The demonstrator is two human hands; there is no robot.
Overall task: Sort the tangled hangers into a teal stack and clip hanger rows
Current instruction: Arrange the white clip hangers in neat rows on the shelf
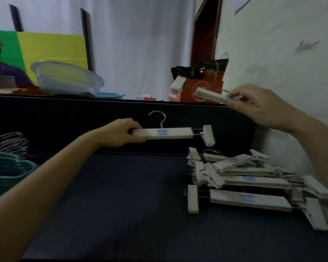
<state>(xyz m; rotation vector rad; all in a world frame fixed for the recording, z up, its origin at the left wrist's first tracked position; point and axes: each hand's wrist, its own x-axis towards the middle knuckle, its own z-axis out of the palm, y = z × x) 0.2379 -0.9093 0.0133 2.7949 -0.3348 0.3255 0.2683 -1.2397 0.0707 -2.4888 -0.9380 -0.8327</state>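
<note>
We look past a dark table [121,195] to a clear plastic basin [66,78] before a yellow board [51,48], a red box [206,84] at right.

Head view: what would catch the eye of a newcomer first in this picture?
The two raised hands: the left hand grips one end of a white clip hanger above the dark table, and the right hand pinches another white hanger, blurred, higher on the right. Next, the jumbled pile of white clip hangers at the table's right side, and the teal stack at its left edge.
</note>
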